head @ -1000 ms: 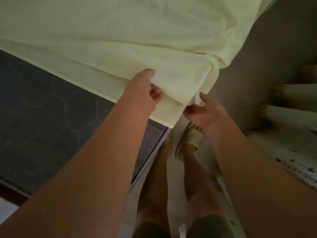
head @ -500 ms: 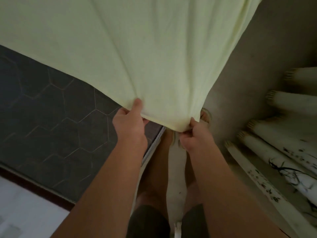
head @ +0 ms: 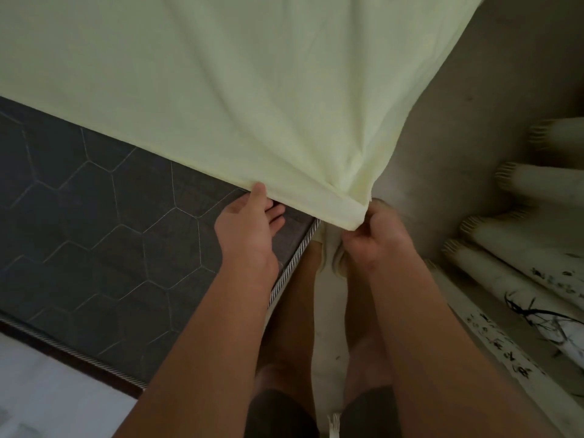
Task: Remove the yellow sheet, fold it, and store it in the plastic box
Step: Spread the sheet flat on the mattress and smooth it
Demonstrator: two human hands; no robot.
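A person looks down over a bed, both bare forearms reaching forward. A pale yellow sheet [head: 221,90] fills the upper part of the view, pulled back so that it covers only the far portion of the mattress [head: 94,222], a dark grey quilted surface stitched in a hexagon pattern with a striped rope-like piping along its near edges. The sheet's near corner hangs just past the mattress corner, gathered into folds. The right hand [head: 376,238] is beside the mattress corner, its fingers [head: 355,240] curled closed, pinching the tip of that sheet corner. The left hand [head: 249,229] lies over the mattress just inside the same corner, its fingers [head: 273,216] loosely spread and tucked under the sheet's hem, the thumb touching the edge from above; the hand looks relaxed, and a firm grip cannot be confirmed. Below the mattress corner, between the arms, the person's bare legs and dark shorts [head: 278,415] show, standing on a light floor [head: 328,311]. To the right of the mattress, past a strip of grey-brown carpet [head: 474,105], lie several rolled white paper scrolls [head: 521,279] with black ink markings.
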